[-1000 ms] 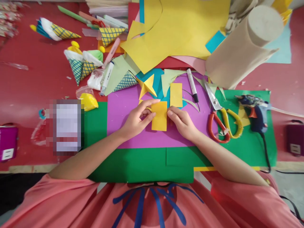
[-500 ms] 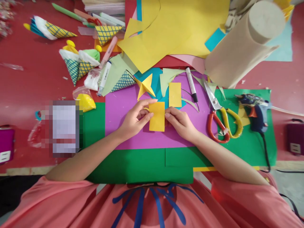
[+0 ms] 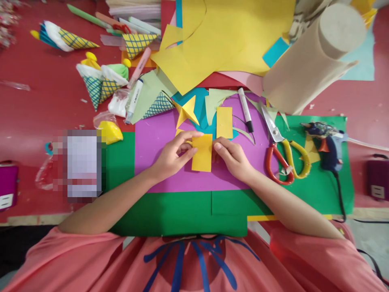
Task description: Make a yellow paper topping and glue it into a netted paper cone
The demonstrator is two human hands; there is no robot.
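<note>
A small yellow paper rectangle (image 3: 201,158) is pinched at its left edge by my left hand (image 3: 174,156), thumb in front and forefinger along the top. My right hand (image 3: 232,156) is closed beside the right edge, with thumb and bent fingers together; whatever they may hold is hidden. A second yellow paper rectangle (image 3: 224,123) lies just beyond my right hand. Beyond my left hand is a folded yellow paper star (image 3: 186,112). Purple paper (image 3: 170,180) lies beneath both hands.
To the right are large scissors (image 3: 276,134) with red and yellow handles and a glue gun (image 3: 331,152). A capped marker (image 3: 245,109) lies beyond my hands. Decorated paper cones (image 3: 92,91) lie at left. A tall beige roll (image 3: 313,69) stands at the back right.
The paper rectangle has come slightly nearer to me, held in my left hand. A narrow gap now shows between its right edge and my right thumb.
</note>
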